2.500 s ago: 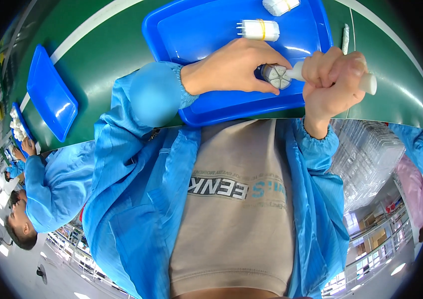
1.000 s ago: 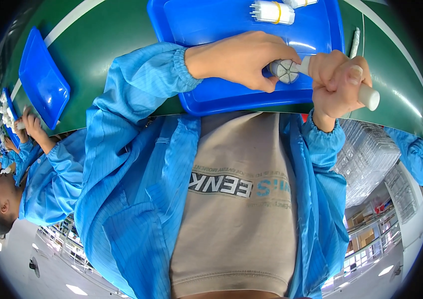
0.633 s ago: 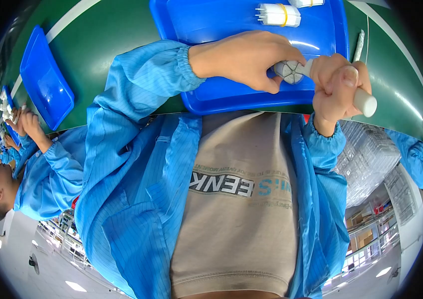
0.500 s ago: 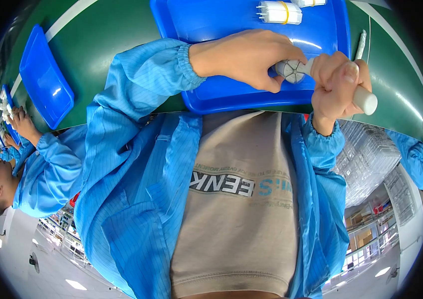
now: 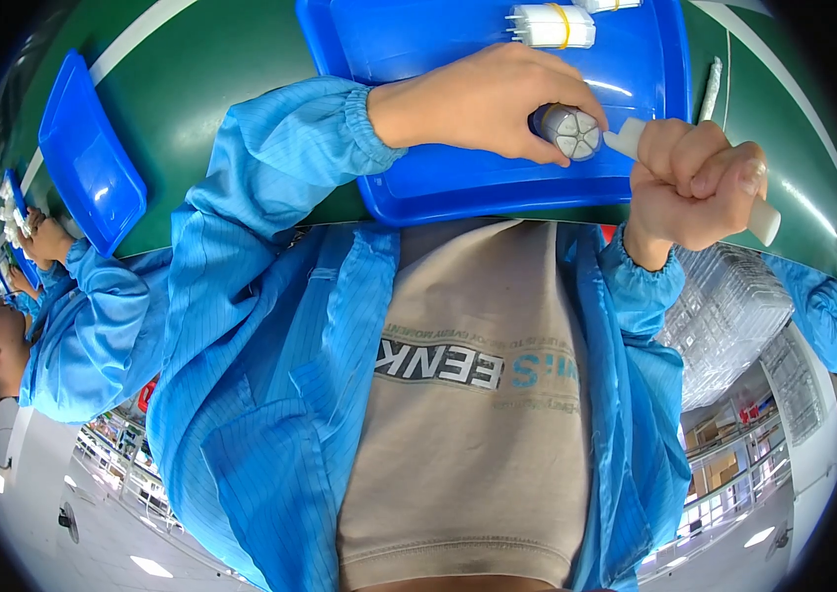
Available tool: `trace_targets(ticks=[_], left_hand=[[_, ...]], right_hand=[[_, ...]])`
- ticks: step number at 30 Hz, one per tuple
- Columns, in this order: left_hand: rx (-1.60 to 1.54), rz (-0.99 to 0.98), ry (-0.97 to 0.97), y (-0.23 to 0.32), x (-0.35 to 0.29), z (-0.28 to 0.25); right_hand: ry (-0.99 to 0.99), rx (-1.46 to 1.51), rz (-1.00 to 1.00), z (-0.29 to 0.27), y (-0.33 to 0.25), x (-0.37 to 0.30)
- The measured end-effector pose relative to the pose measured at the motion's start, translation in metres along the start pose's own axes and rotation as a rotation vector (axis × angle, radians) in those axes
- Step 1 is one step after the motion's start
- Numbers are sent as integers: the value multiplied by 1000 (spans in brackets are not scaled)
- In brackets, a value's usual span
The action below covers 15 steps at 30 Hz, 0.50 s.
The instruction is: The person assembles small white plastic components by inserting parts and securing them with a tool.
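Observation:
My left hand (image 5: 483, 102) is closed around a short, dark-sided cylinder (image 5: 573, 134), its grey end face split into wedge-shaped sections and turned toward my right hand. A white, tube-like tool is gripped in my right hand (image 5: 697, 181), fingers wrapped round it. The tool's narrow tip (image 5: 624, 139) points at the cylinder's face, with a small gap between them. Its rounded white back end (image 5: 764, 223) sticks out below my fist. Both hands are over the near right part of a blue tray (image 5: 438, 189).
White cylinders bound with a yellow band (image 5: 554, 27) lie at the tray's far side. A slim white stick (image 5: 711, 89) rests on the green table (image 5: 206, 59) to the right. Another blue tray (image 5: 93, 153) is at left, near a co-worker's hands (image 5: 43, 237).
My right hand has shifted slightly right and down, drawing the white tool's tip off the cylinder's face. In my left hand the cylinder has tilted, showing its end more fully.

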<state>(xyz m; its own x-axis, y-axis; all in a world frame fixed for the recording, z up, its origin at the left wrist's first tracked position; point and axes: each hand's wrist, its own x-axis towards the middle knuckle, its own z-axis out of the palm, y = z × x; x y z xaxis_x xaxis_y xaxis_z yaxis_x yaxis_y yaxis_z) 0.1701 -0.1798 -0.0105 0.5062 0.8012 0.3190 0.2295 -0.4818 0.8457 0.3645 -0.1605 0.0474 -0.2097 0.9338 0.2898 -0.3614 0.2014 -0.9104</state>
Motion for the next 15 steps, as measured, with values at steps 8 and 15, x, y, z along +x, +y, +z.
trace_targets(ticks=[8, 15], left_hand=[[-44, -131, -117, 8, -2, -3], [-40, -173, -165, 9, -1, -4]], right_hand=[[-207, 89, -2, 4, 13, 4], [-203, -33, -84, 8, 16, 0]])
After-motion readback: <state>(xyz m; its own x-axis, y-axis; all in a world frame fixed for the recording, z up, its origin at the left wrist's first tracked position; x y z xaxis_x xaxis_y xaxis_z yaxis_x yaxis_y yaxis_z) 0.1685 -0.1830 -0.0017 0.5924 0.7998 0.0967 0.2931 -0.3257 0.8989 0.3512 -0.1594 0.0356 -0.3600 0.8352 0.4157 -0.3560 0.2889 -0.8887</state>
